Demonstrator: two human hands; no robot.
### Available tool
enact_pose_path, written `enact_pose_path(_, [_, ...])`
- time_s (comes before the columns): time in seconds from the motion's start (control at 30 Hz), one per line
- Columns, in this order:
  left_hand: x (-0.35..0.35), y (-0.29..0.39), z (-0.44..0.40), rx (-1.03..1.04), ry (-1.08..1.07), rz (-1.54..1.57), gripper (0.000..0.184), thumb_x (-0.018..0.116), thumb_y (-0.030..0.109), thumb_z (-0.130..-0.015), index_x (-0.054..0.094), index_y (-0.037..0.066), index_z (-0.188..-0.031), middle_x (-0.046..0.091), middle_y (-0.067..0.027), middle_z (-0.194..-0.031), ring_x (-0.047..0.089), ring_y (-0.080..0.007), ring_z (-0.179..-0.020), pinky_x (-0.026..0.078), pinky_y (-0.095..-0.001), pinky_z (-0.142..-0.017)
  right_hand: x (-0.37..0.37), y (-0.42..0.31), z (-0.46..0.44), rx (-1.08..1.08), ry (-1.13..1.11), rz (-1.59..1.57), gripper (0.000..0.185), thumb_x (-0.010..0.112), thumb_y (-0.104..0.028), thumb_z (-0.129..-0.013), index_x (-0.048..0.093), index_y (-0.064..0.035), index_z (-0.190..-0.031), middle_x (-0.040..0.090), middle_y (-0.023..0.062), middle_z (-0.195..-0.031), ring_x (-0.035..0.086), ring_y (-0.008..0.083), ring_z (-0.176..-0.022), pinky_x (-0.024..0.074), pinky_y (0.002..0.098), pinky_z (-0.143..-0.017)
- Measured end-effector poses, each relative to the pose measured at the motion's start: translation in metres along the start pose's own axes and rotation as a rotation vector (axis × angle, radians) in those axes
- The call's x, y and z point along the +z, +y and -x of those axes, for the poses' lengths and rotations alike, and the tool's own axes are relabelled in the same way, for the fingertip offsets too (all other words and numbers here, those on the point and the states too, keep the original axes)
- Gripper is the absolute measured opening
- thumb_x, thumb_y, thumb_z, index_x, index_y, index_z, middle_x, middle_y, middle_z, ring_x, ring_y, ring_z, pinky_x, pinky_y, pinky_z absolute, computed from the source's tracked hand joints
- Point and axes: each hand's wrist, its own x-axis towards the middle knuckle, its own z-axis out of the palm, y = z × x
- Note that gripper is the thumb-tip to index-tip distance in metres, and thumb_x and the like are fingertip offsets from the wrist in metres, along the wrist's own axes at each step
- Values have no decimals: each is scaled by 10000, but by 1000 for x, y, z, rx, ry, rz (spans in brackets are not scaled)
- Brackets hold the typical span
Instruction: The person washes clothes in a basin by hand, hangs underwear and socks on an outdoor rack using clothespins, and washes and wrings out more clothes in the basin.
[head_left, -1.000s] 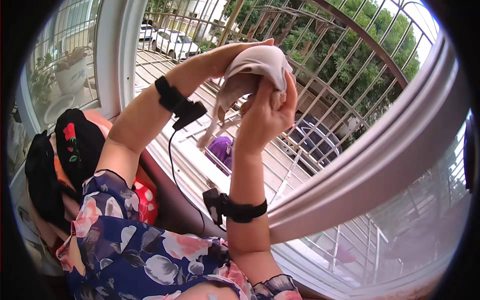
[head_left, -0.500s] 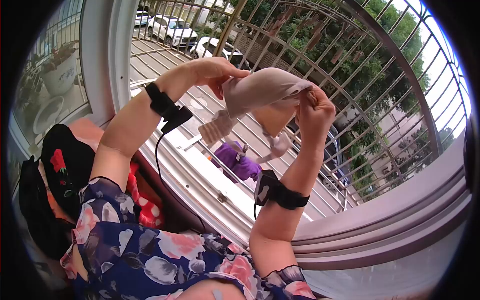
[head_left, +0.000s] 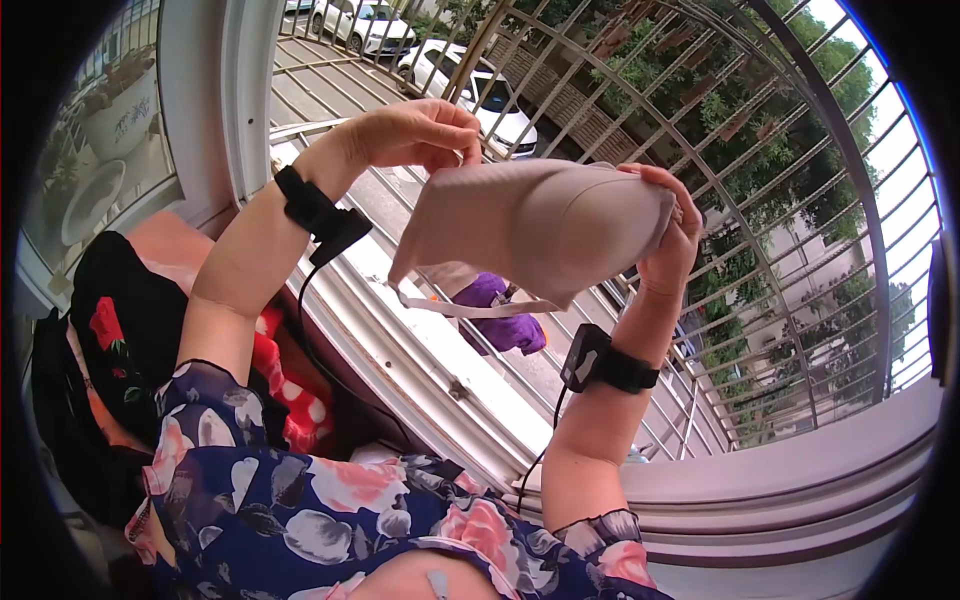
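Note:
A beige-grey bra [head_left: 590,225] hangs between my hands in front of the window bars, its moulded cup facing me and a thin strap looping below. My left hand [head_left: 425,135] pinches its upper edge on the left. On the right, my right hand [head_left: 675,225] grips the other side, fingers over the top edge and the thumb partly hidden. Behind the bra, a purple cloth item [head_left: 515,333] shows lower down by the bars.
Metal security bars [head_left: 790,190] curve around outside the open window. The white window track [head_left: 440,375] runs below my arms. At left lie a black cloth with a red rose [head_left: 125,320] and a red dotted cloth [head_left: 300,410]. Cables trail from both wrist straps.
The bra has gone from bunched and folded to spread out, its cup turned towards me. My right hand has moved right and slightly down; my left hand has shifted slightly left.

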Motion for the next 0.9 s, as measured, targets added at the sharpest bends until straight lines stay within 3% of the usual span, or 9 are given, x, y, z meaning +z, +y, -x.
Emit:
enact_pose_path(0.13, [39,10,-1,148,86,-74,417,704,376,-849,651,9,-1039,665,-22,-893,624,-76,-848,499,-224,-768,7,4,-6,57,228,35,362,489,60,-828,583,82,-1177,664,177,-1041,665,221,-896,548,313,-813])
enact_pose_path(0.23, [37,1,-6,-46,91,-112,325,692,277,-875,668,-11,-1025,676,-22,-909,631,-71,-841,508,-226,-776,-3,-6,-3,20,66,-89,356,510,90,-801,619,75,-1140,673,174,-992,666,190,-855,543,270,-762])
enact_pose_path(0.33, [26,15,-2,231,186,-56,307,673,143,-870,638,-8,-1135,691,-58,-978,646,-107,-891,519,-255,-819,6,-16,7,34,-59,141,380,536,90,-780,619,66,-1150,677,173,-974,661,170,-804,548,255,-712])
enact_pose_path(0.37, [19,23,-4,279,249,-47,281,668,102,-861,651,23,-1130,693,-48,-980,650,-111,-891,523,-254,-817,-1,-11,9,106,-89,167,490,578,116,-743,574,47,-1227,664,166,-984,636,139,-731,538,234,-598])
enact_pose_path(0.53, [33,63,-33,434,241,-117,236,653,94,-879,666,34,-1106,690,-28,-968,649,-97,-868,522,-229,-790,28,14,15,170,-63,268,692,637,106,-726,451,-26,-1379,624,87,-944,539,63,-609,447,199,-472])
enact_pose_path(0.63, [42,87,-60,434,257,-360,231,655,138,-885,687,46,-1095,696,-28,-940,638,-83,-814,508,-217,-751,30,21,8,499,-295,312,511,761,11,-712,581,-5,-1190,586,4,-731,446,23,-460,314,182,-366])
enact_pose_path(0.73, [50,105,-75,472,270,-608,225,673,146,-815,721,52,-1014,698,-23,-873,614,-81,-754,486,-204,-703,36,21,0,670,-426,335,328,771,-14,-721,630,-8,-1018,558,-15,-654,436,21,-448,306,180,-368])
enact_pose_path(0.8, [55,120,-77,572,136,-674,188,588,170,-925,674,23,-1006,698,-64,-902,660,-158,-808,543,-297,-744,36,22,0,670,-436,303,234,765,-50,-746,639,-13,-940,565,1,-651,458,31,-453,319,180,-370])
enact_pose_path(0.9, [44,137,-79,561,210,-481,102,620,81,-901,706,42,-938,702,-13,-866,627,-85,-791,494,-233,-758,31,38,0,756,-449,329,216,754,-137,-786,629,-19,-916,576,32,-638,517,55,-489,343,182,-371])
